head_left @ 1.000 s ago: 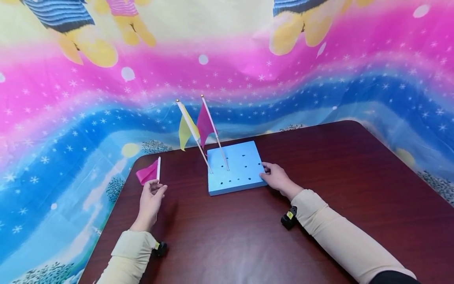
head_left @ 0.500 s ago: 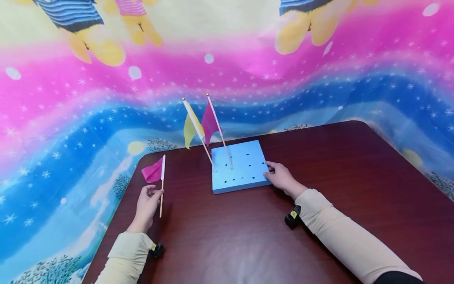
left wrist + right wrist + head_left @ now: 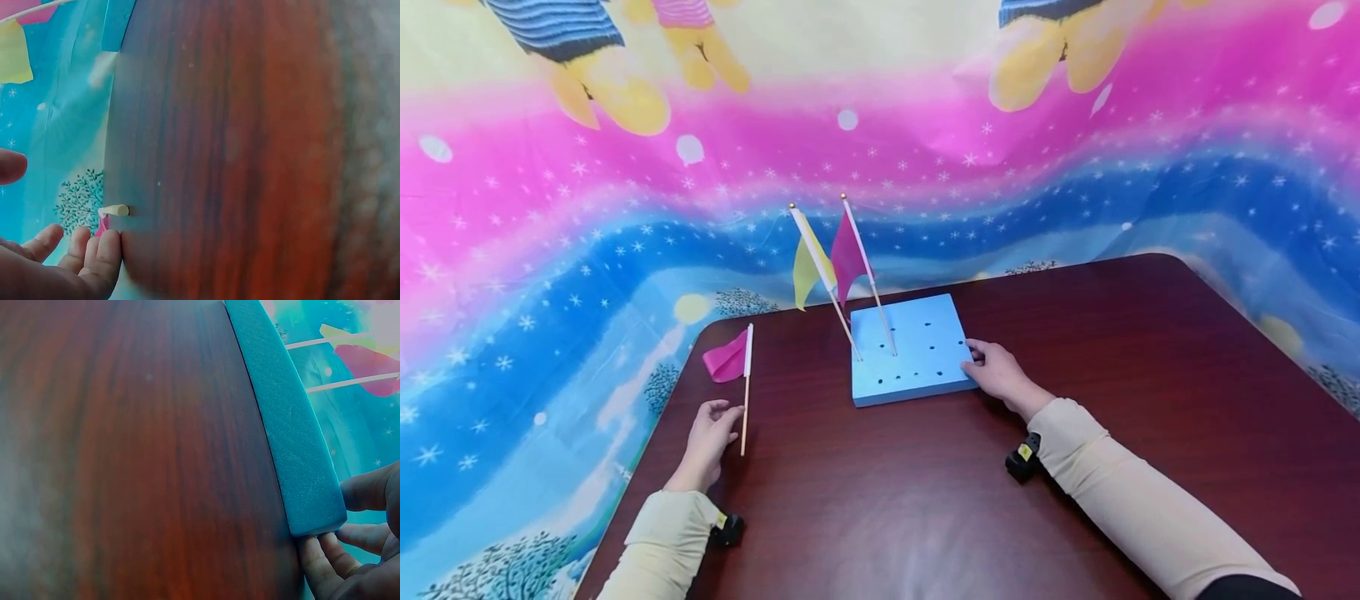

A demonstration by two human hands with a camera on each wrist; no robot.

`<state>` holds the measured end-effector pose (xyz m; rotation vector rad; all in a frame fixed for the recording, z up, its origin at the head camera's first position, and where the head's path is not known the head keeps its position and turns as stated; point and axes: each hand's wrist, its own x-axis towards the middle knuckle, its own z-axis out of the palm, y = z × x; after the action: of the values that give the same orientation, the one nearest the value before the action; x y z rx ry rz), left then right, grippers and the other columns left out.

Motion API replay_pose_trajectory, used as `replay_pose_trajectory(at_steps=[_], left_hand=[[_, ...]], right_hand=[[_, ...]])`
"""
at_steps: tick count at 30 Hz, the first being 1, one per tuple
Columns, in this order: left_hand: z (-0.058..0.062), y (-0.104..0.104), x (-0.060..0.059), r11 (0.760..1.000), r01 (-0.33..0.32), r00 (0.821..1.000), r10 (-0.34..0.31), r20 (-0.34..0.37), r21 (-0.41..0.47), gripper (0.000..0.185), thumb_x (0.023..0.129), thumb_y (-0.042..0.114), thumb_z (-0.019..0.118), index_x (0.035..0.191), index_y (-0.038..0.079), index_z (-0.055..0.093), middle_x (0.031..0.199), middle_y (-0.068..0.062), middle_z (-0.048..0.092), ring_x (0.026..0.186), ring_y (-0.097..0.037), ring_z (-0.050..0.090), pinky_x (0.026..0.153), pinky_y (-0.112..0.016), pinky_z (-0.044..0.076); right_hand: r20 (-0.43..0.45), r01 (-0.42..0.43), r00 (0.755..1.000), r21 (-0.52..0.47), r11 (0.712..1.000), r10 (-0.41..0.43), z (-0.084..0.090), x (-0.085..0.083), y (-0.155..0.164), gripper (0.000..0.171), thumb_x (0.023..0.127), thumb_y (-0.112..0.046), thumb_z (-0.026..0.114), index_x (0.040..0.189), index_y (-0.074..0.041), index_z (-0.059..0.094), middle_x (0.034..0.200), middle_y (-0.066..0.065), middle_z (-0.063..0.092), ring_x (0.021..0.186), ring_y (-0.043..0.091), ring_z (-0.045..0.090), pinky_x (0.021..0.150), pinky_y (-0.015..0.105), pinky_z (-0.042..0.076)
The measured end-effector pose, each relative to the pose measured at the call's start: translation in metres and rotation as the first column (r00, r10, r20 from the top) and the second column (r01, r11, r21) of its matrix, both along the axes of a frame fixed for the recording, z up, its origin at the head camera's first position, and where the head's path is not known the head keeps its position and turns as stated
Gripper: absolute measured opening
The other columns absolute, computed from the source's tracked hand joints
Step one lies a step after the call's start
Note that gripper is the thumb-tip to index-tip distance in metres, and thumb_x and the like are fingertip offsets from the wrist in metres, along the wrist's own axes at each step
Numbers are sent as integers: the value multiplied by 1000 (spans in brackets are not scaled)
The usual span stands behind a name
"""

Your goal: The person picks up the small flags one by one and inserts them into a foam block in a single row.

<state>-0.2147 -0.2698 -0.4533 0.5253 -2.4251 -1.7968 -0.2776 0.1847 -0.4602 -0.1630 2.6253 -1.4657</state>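
Observation:
In the head view a pink flag (image 3: 727, 358) on a thin stick lies at the table's left side. My left hand (image 3: 709, 433) is just left of the stick's lower part, fingertips close to it. The left wrist view shows thumb and fingers (image 3: 106, 256) spread apart, with the stick's end (image 3: 119, 210) beyond them and not between them. My right hand (image 3: 996, 373) holds the right edge of a light-blue block (image 3: 910, 367) with several holes, thumb over its top and fingers (image 3: 315, 559) against its side. A yellow flag (image 3: 808, 267) and a magenta flag (image 3: 848, 257) stand tilted in the block.
The block and the pink flag lie on a dark reddish-brown table (image 3: 880, 483) with rounded far corners. A colourful printed backdrop (image 3: 917, 150) hangs behind it. Small black wrist devices sit by both sleeves.
My left hand has drawn back from the pink flag's stick, whose lower part now shows. My right hand stays at the block. The whole head view has shifted slightly.

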Motion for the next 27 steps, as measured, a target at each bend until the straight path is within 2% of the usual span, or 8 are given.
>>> replay_pose_trajectory(at_steps=[3, 6, 10, 12, 17, 20, 27], left_hand=[[0, -1, -1, 999, 25, 1000, -25, 19, -26, 49, 105, 16, 56, 140, -10, 33, 125, -20, 48, 102, -17, 52, 77, -21, 48], [0, 0, -2, 990, 62, 997, -56, 53, -124, 48, 104, 15, 57, 136, -12, 36, 124, -26, 50, 101, -25, 54, 76, -24, 47], [2, 1, -3, 949, 109, 992, -83, 100, -294, 44, 98, 15, 60, 128, -12, 42, 111, -26, 57, 95, -32, 56, 74, -30, 45], [3, 2, -4, 931, 128, 989, -95, 111, -343, 43, 95, 14, 61, 124, -12, 43, 106, -25, 58, 96, -33, 56, 73, -32, 46], [3, 3, -7, 894, 163, 985, -121, 126, -417, 39, 92, 12, 63, 118, -11, 46, 108, -27, 59, 96, -36, 59, 72, -34, 50], [3, 3, -9, 867, 178, 983, -132, 129, -465, 34, 92, 11, 65, 112, -10, 48, 105, -26, 60, 90, -35, 61, 67, -34, 53], [-1, 4, -12, 811, 192, 980, -130, 150, -553, 21, 92, 14, 66, 85, -1, 54, 73, -11, 56, 68, -26, 58, 55, -31, 50]], right_hand=[[2, 4, 1000, 4, 1000, -4, -1, 0, 1, 60, 105, -11, 57, 156, 9, 32, 145, 31, 46, 132, 42, 48, 109, 53, 43], [1, 4, 1000, 5, 1000, -4, -2, 1, 2, 60, 105, -11, 57, 156, 10, 32, 145, 31, 46, 131, 42, 48, 108, 53, 43], [1, 4, 1000, -4, 1000, -4, -2, 1, 2, 59, 105, -10, 57, 156, 9, 32, 145, 31, 46, 131, 42, 49, 108, 53, 44], [2, 3, 1000, -6, 1000, -3, -2, 1, 2, 59, 105, -10, 56, 156, 9, 32, 145, 31, 46, 131, 42, 49, 108, 54, 44], [-1, 8, 1000, -10, 1000, -8, -1, -1, 2, 59, 105, -10, 56, 156, 8, 32, 145, 30, 47, 130, 41, 50, 108, 53, 44], [-3, 13, 1000, -16, 1000, -13, -2, -2, 3, 59, 105, -10, 57, 156, 8, 33, 145, 30, 47, 130, 41, 50, 108, 53, 44], [-2, 4, 1000, -2, 1000, -4, -4, -3, 2, 59, 105, -11, 58, 155, 9, 34, 142, 30, 48, 128, 41, 51, 107, 52, 45]])
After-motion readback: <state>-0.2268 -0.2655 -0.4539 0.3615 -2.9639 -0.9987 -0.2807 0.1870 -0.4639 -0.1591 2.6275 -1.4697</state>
